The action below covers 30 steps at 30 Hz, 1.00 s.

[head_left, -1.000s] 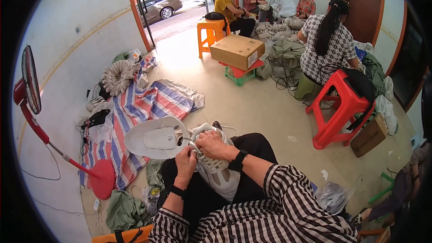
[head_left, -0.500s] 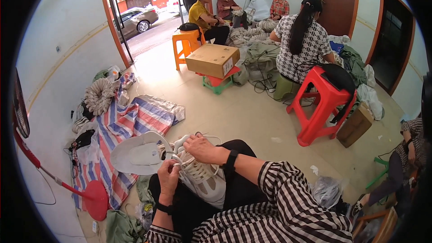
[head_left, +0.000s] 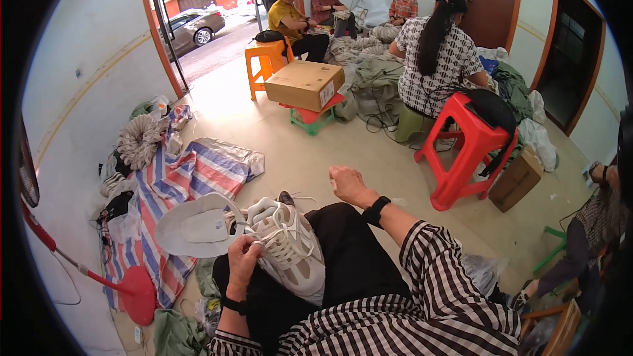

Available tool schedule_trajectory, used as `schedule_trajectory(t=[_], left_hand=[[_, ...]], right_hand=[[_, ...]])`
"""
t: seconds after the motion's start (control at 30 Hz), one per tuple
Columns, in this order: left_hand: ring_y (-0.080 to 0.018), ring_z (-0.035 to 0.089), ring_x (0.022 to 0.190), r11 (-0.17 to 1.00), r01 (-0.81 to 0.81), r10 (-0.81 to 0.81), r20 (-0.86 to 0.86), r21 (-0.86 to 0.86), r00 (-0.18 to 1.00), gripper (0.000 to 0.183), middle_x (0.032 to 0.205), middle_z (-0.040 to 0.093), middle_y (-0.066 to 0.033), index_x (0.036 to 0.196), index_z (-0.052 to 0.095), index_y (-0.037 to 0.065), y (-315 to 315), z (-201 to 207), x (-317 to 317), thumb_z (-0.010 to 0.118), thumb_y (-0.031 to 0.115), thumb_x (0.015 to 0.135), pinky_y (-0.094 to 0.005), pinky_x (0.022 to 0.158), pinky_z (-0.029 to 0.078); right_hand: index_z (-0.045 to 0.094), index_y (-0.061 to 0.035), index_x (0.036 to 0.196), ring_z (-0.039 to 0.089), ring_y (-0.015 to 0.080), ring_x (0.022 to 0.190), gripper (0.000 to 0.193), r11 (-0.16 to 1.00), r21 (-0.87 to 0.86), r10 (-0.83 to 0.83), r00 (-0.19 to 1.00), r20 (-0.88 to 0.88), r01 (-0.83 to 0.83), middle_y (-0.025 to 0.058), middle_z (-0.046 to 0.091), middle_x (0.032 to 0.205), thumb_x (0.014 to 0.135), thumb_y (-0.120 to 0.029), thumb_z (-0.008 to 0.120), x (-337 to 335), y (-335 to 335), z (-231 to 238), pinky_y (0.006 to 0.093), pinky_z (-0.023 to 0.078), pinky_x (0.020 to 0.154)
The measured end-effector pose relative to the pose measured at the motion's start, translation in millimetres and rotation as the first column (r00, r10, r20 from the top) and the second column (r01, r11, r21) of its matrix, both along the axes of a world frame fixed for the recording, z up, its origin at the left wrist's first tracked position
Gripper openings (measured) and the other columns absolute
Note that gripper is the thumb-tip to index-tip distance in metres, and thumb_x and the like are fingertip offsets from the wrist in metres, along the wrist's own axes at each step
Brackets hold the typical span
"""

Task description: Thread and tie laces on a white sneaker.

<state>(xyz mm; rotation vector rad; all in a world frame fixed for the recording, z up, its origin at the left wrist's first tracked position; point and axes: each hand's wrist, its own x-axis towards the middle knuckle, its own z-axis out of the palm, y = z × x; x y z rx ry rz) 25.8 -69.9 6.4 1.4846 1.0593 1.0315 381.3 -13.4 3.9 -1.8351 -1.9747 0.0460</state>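
Observation:
A white and beige lace-up sneaker (head_left: 290, 247) rests on my lap, toe toward me, with white laces across its front. My left hand (head_left: 244, 257) is at the shoe's left side, thumb and fingers pinched on a white lace. My right hand (head_left: 351, 186) is raised beyond and to the right of the shoe, over my knee. Its fingers are curled together; what they hold, if anything, is too small to make out. Left of the shoe is a flat, rounded white piece (head_left: 192, 229) with a loop at its edge.
A striped plastic sheet (head_left: 165, 191) covers the floor at left, near a red fan base (head_left: 140, 295). A cardboard box (head_left: 304, 86) sits on a low stool ahead. A red stool (head_left: 455, 151) stands right. Several people sit around fabric heaps (head_left: 376, 82).
My right hand has left the laces and moved right, away from the shoe. My left hand stays pinched at the shoe's side. The view has shifted slightly.

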Motion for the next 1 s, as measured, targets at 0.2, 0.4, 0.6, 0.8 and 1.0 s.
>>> schedule_trajectory(t=[0.2,0.4,0.6,0.8,1.0], left_hand=[[-0.0114,0.061,0.062,0.995,-0.068,0.067,0.011,0.075,0.998,0.005,0.071,0.063,-0.0046,0.083,0.060,0.001,-1.0,0.3,1.5,0.058,0.001,0.088,-0.0250,0.060,0.050],[-0.0106,0.058,0.062,0.993,-0.087,0.094,-0.091,0.084,0.991,0.007,0.069,0.059,-0.0023,0.083,0.059,0.003,-6.0,5.3,1.2,0.060,0.006,0.089,-0.0249,0.059,0.047],[-0.0116,0.057,0.065,0.996,-0.061,0.064,-0.038,0.067,0.997,0.003,0.075,0.059,-0.0027,0.089,0.057,0.001,-5.0,-7.3,-14.1,0.057,0.000,0.086,-0.0251,0.061,0.047],[-0.0081,0.057,0.064,0.999,-0.042,0.040,0.051,0.030,0.998,0.019,0.080,0.059,-0.0022,0.097,0.060,-0.003,-10.0,1.6,-20.0,0.054,-0.008,0.081,-0.0228,0.059,0.047],[-0.0069,0.058,0.071,1.000,0.030,-0.030,-0.007,-0.007,1.000,0.024,0.085,0.059,-0.0013,0.102,0.061,-0.003,-19.4,9.8,-24.0,0.052,-0.008,0.081,-0.0219,0.065,0.049]], right_hand=[[0.063,-0.0037,0.090,0.064,0.0377,0.095,0.013,0.959,0.198,0.257,0.920,-0.296,-0.204,0.0190,0.066,0.094,0.083,-0.013,0.058,-49.5,-11.2,-3.9,0.0479,0.052,0.082],[0.065,-0.0060,0.102,0.060,0.0329,0.103,0.026,0.846,0.331,0.467,0.880,-0.087,-0.417,0.0145,0.064,0.101,0.078,-0.015,0.063,-136.0,-13.9,1.3,0.0453,0.050,0.088],[0.064,-0.0027,0.090,0.060,0.0352,0.098,0.013,0.844,0.181,0.519,0.854,-0.038,-0.505,0.0176,0.063,0.098,0.078,-0.004,0.058,-148.0,-10.7,-1.8,0.0460,0.048,0.088],[0.067,-0.0042,0.095,0.058,0.0360,0.108,0.017,0.884,0.116,0.466,0.835,-0.292,-0.453,0.0146,0.066,0.105,0.090,-0.016,0.057,-134.4,-13.9,3.3,0.0467,0.047,0.093],[0.067,-0.0052,0.095,0.058,0.0326,0.110,0.016,0.864,0.074,0.503,0.841,-0.200,-0.499,0.0119,0.066,0.104,0.089,-0.018,0.060,-143.4,-23.5,15.1,0.0481,0.045,0.093]])
